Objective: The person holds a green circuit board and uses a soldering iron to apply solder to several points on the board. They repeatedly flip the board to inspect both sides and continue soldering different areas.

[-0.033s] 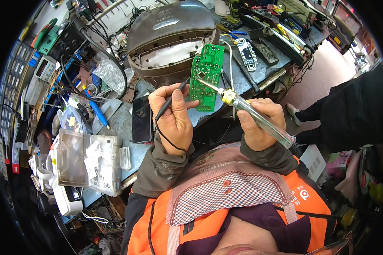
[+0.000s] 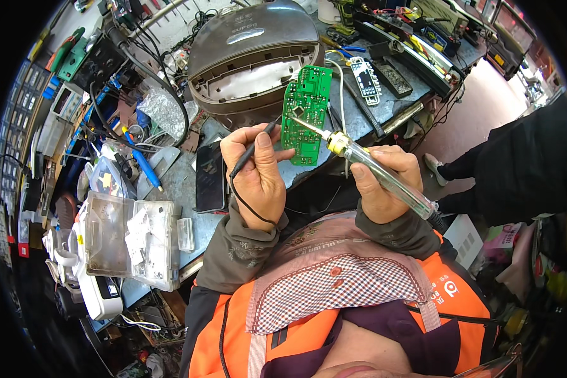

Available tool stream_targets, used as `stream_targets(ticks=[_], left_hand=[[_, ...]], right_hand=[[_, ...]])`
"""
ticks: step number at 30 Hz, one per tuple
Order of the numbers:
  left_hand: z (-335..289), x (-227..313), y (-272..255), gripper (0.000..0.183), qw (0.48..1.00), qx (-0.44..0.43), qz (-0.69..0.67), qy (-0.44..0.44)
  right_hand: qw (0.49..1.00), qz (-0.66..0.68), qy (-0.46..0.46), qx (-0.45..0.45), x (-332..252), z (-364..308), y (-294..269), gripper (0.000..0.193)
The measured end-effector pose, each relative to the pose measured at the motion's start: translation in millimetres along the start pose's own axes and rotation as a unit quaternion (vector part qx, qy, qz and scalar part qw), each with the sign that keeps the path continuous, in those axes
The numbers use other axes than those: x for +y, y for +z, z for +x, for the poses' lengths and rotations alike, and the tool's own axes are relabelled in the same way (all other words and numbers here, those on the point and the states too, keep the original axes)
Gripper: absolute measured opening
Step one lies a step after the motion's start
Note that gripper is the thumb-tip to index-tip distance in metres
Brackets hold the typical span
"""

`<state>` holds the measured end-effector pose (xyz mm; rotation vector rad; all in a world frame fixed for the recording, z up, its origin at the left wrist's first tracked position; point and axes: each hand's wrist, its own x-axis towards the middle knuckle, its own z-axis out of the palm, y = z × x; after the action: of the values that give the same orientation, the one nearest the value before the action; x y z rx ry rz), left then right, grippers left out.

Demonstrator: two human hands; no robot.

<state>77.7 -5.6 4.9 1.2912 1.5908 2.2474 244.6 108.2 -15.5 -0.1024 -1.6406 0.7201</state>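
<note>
Green board (image 2: 307, 113) held upright over the bench edge, pinched in L hand (image 2: 255, 173) with a black probe (image 2: 252, 151) (lead runs down past the wrist). R hand (image 2: 384, 183) fingers wrapped round a clear-handled iron (image 2: 365, 165), tip touching the board's left-middle. Vs earlier frame: no visible change; board, iron and both hands sit in the same spots. Grey cooker lid (image 2: 252, 53) just behind the board. Phone (image 2: 210, 176) flat on bench, left of L hand. Parts box (image 2: 132, 239) further left.
</note>
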Motion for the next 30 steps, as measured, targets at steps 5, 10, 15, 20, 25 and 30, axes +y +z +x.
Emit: stream_targets(ticks=[5,10,15,20,25,30], left_hand=[[1,-1,-1,0.022,1.0,-0.012,0.01,-0.001],[3,1,0,0.022,1.0,-0.012,0.009,-0.01],[4,4,1,0.022,1.0,-0.017,-0.001,-0.02],[6,4,0,0.022,1.0,-0.018,0.002,-0.019],[7,3,1,0.022,1.0,-0.017,0.004,-0.018],[8,3,1,0.019,0.998,-0.039,0.038,-0.014]], right_hand=[[1.0,0.005,0.008,0.01,3,-2,4,0.037],[1.0,0.004,0.017,0.019,4,-3,6,0.037],[1.0,-0.002,0.01,0.016,5,-1,6,0.036],[1.0,-0.004,0.012,0.017,6,-2,5,0.035],[1.0,0.01,0.011,0.019,9,-3,6,0.034],[1.0,0.017,0.014,0.022,11,-5,6,0.034]])
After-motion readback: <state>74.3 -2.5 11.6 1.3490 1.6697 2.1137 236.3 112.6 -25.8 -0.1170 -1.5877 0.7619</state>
